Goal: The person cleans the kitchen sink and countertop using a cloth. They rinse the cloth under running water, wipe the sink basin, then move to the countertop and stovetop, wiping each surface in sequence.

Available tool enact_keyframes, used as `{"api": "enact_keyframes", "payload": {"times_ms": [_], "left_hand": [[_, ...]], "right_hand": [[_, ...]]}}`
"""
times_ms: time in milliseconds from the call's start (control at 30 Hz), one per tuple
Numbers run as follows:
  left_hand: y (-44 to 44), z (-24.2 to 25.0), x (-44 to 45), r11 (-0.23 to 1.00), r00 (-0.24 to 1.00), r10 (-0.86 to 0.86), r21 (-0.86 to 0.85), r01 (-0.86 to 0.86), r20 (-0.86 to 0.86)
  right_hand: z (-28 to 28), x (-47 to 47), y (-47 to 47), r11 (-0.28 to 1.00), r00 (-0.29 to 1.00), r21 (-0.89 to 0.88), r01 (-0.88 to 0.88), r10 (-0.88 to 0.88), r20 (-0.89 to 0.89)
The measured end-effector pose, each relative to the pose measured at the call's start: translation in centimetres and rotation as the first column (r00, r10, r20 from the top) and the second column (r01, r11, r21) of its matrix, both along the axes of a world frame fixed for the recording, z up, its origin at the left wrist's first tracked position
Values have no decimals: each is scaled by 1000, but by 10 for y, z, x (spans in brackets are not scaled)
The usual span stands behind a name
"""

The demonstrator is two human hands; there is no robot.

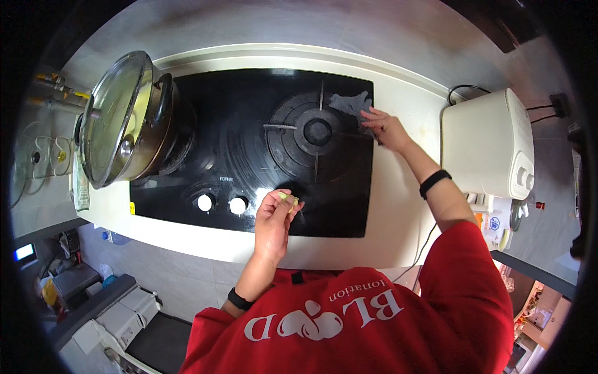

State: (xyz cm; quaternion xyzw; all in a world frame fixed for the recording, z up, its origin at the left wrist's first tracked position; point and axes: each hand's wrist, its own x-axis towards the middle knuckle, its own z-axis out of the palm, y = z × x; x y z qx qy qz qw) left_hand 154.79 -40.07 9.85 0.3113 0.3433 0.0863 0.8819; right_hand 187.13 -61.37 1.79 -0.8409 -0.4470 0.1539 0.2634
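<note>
My left hand [275,212] is pinched round small pale yellow-green scraps [288,200], above the front of a black glass gas hob [224,154]. At the hob's right edge, my right hand [385,128] is over a dark grey cloth [349,102], its fingertips at the cloth's lower right side; whether they grip it I cannot tell. The cloth lies partly over the outer ring of the right burner [317,131]. Smeared streaks mark the glass left of that burner. Two white knobs [238,205] stand near the front edge.
A large steel pot [156,135] with a glass lid [114,119] stands over the left burner. On the right of the white counter [402,201] is a cream-coloured appliance [486,142] with knobs. A black cable [424,245] hangs at the counter's front.
</note>
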Motion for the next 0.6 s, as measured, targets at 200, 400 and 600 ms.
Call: {"api": "enact_keyframes", "payload": {"times_ms": [200, 400, 600], "left_hand": [[-29, 8, -24, 1000, 1000, 11, 10, -11, -9], [-50, 13, -59, 997, 998, 62, 51, -62, -9], [-50, 18, -99, 980, 988, 155, 129, -151, -18]], "right_hand": [[-2, -104, -31, 981, 972, -92, 168, -149, 180], [2, -217, -34, 985, 983, -54, 163, -158, 90], [-2, -287, 20, 986, 984, 166, -5, -24, 175]]}}
